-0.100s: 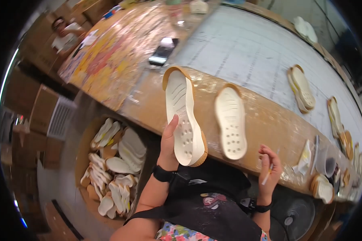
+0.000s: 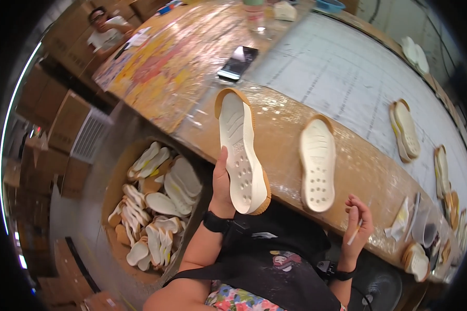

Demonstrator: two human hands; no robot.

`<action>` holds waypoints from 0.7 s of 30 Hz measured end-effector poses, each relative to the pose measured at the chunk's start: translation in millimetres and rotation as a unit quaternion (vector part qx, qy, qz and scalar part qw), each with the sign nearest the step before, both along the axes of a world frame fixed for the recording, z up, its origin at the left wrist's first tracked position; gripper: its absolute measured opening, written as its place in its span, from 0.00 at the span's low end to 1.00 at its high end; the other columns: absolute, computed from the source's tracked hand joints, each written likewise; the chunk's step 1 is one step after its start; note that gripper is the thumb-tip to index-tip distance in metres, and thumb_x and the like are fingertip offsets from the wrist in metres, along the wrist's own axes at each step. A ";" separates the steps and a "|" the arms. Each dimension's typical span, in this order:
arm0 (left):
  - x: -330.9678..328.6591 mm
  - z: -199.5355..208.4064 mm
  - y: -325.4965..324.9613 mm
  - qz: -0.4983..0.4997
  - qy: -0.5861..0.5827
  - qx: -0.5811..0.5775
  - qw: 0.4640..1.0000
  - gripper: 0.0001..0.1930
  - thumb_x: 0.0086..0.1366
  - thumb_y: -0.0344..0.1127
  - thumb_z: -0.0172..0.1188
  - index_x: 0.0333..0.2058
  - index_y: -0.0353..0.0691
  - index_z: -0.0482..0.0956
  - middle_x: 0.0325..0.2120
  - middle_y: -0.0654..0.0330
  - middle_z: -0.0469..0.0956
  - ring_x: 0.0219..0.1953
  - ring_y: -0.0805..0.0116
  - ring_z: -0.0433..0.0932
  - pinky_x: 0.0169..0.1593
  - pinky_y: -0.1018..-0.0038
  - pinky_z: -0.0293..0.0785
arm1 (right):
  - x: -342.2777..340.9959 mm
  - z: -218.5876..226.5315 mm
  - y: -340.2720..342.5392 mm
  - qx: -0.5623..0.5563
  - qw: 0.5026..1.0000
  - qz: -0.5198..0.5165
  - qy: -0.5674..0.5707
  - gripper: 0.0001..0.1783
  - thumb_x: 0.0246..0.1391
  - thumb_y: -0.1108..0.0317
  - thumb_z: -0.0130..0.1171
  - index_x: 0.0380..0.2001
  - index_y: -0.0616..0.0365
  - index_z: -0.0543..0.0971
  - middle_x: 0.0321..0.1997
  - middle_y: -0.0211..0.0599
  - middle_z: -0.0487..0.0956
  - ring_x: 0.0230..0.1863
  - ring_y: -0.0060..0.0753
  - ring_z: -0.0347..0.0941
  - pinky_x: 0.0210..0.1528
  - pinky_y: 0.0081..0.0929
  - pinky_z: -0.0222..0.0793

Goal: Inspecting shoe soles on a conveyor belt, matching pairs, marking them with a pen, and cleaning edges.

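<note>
My left hand (image 2: 222, 189) is closed on a shoe sole (image 2: 237, 140), cream white with a tan rim at the toe and heel. It is tilted up with its dimpled inner face toward me, and my thumb lies along its edge. A second shoe sole (image 2: 317, 160) of the same kind lies on the brown, film-covered bench edge to its right. My right hand (image 2: 359, 223) is near the bench's front edge, its fingers curled round a thin white stick (image 2: 354, 234); the stick's exact kind is unclear.
At my left stands a cardboard box (image 2: 114, 199) full of soles. More soles (image 2: 404, 129) rest on the grey conveyor belt (image 2: 327, 62). A phone (image 2: 237, 63) lies ahead, and a clear plastic cup (image 2: 424, 232) stands at right. Another person (image 2: 106, 33) sits at far left.
The view has shifted, so the bench and box appear farther right. The gap between the held sole and the one on the bench looks wider. Both hands keep their grip.
</note>
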State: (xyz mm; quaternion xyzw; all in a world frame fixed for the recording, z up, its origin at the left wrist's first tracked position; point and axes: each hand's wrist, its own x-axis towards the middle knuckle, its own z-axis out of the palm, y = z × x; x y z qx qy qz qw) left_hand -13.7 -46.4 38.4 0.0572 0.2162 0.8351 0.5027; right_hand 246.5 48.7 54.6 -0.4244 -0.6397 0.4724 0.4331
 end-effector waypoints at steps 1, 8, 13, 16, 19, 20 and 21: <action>-3.6 0.8 -4.1 0.043 0.012 -0.004 0.999 0.21 0.63 0.47 0.46 0.49 0.38 0.65 0.37 0.59 0.75 0.36 0.68 0.75 0.41 0.72 0.72 | -2.9 -1.8 0.0 -0.004 1.000 -0.006 0.000 0.08 0.54 0.75 0.46 0.36 0.64 0.73 0.43 0.41 0.74 0.42 0.27 0.70 0.46 0.21 0.63; -23.8 -9.6 -36.0 0.202 0.092 -0.038 0.974 0.27 0.58 0.29 0.46 0.57 0.44 0.51 0.51 0.59 0.62 0.54 0.65 0.62 0.57 0.68 0.58 | -12.4 -4.4 4.7 0.012 1.000 0.017 -0.009 0.09 0.55 0.73 0.46 0.37 0.65 0.73 0.42 0.41 0.74 0.39 0.24 0.70 0.42 0.20 0.64; -38.5 -32.3 -57.3 0.313 0.074 -0.095 0.942 0.27 0.60 0.28 0.47 0.57 0.45 0.51 0.50 0.59 0.63 0.53 0.65 0.63 0.55 0.68 0.60 | -15.8 -5.3 4.8 0.031 0.998 0.041 -0.032 0.11 0.56 0.71 0.45 0.38 0.66 0.72 0.42 0.41 0.75 0.38 0.25 0.70 0.42 0.21 0.64; -50.0 -50.4 -74.9 0.354 0.033 -0.123 0.927 0.25 0.61 0.29 0.47 0.56 0.43 0.53 0.50 0.59 0.63 0.51 0.65 0.64 0.53 0.68 0.62 | -14.8 -7.6 5.9 0.025 0.998 0.042 -0.041 0.11 0.56 0.71 0.45 0.38 0.66 0.72 0.42 0.41 0.75 0.38 0.25 0.70 0.41 0.21 0.64; -62.1 -53.3 -99.5 0.429 0.035 -0.168 0.887 0.20 0.60 0.32 0.48 0.52 0.41 0.57 0.45 0.58 0.67 0.48 0.66 0.67 0.51 0.68 0.64 | -21.7 -8.0 4.2 0.037 0.997 0.053 -0.043 0.11 0.57 0.71 0.44 0.38 0.66 0.72 0.40 0.41 0.75 0.37 0.25 0.70 0.41 0.21 0.64; -67.6 -54.3 -108.7 0.466 0.027 -0.193 0.863 0.18 0.60 0.33 0.48 0.50 0.40 0.60 0.43 0.57 0.69 0.46 0.66 0.69 0.50 0.69 0.65 | -19.9 -8.2 5.0 0.043 0.997 0.049 -0.047 0.11 0.57 0.71 0.44 0.38 0.66 0.73 0.39 0.40 0.75 0.37 0.25 0.70 0.40 0.21 0.64; -80.9 -62.8 -128.4 0.470 0.029 -0.163 0.867 0.17 0.60 0.35 0.48 0.47 0.39 0.63 0.41 0.58 0.71 0.44 0.66 0.70 0.49 0.69 0.66 | -20.7 -4.7 4.3 0.046 0.997 0.038 -0.048 0.11 0.57 0.71 0.44 0.38 0.66 0.73 0.39 0.40 0.75 0.37 0.25 0.70 0.40 0.21 0.64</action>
